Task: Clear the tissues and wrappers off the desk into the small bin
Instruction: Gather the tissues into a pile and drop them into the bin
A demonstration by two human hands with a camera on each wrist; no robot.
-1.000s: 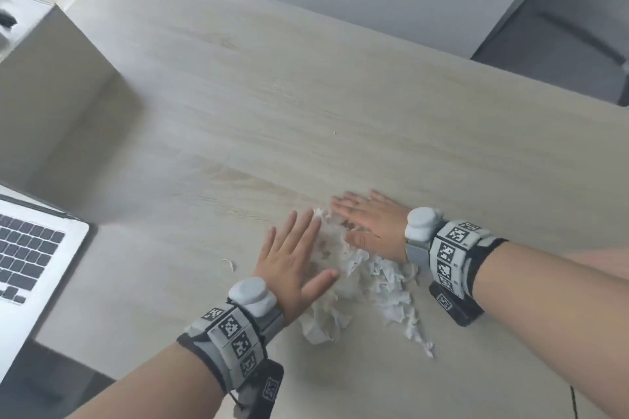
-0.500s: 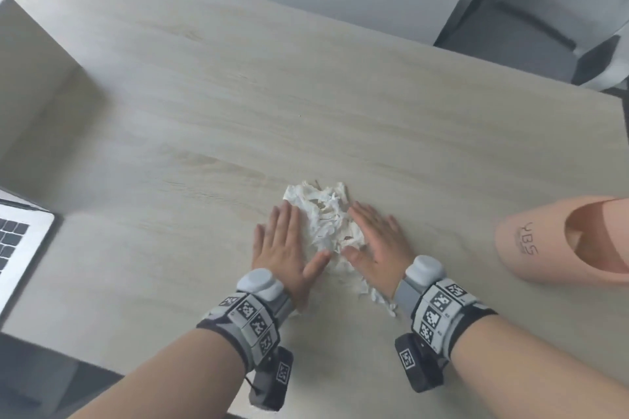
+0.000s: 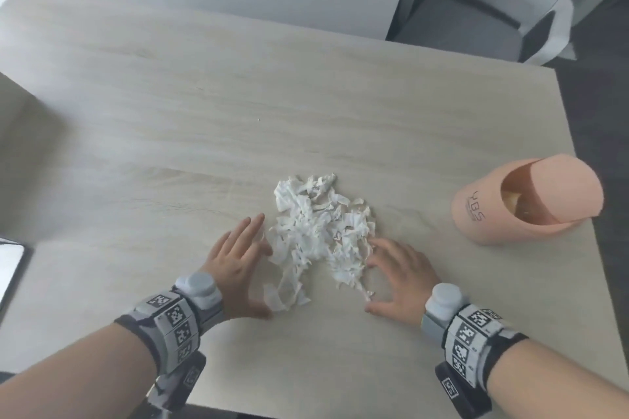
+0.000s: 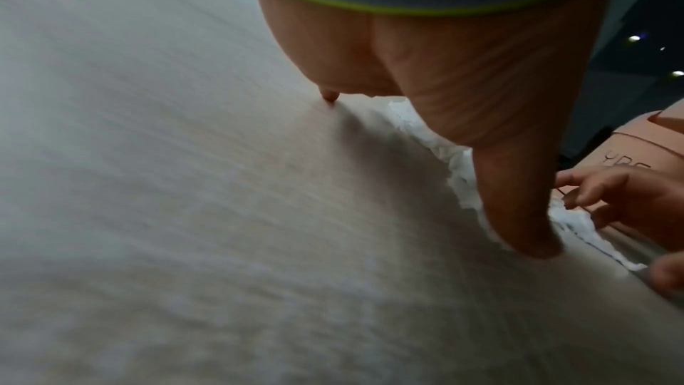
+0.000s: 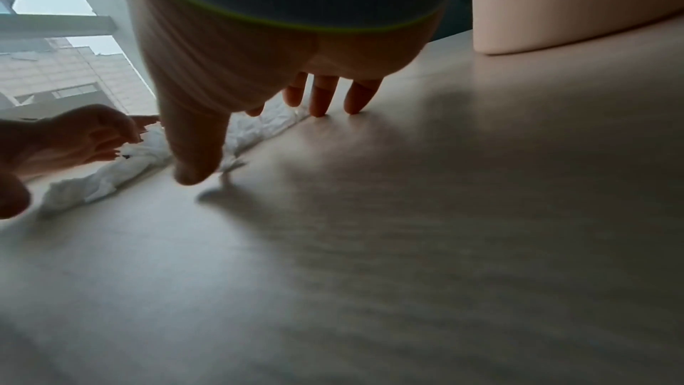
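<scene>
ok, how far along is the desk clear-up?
Done: the tissue scraps lie in one heap on the desk. In hand: the left hand and right hand flank the heap, fingers open, nothing lifted. Left: the whole heap has to go into the pink bin at the right.

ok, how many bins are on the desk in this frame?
1. A small peach-pink plastic bin stands at the right edge of the pale wooden desk, right of the pile of torn white tissue. Its swing lid is tilted open. No other bin in view.
</scene>
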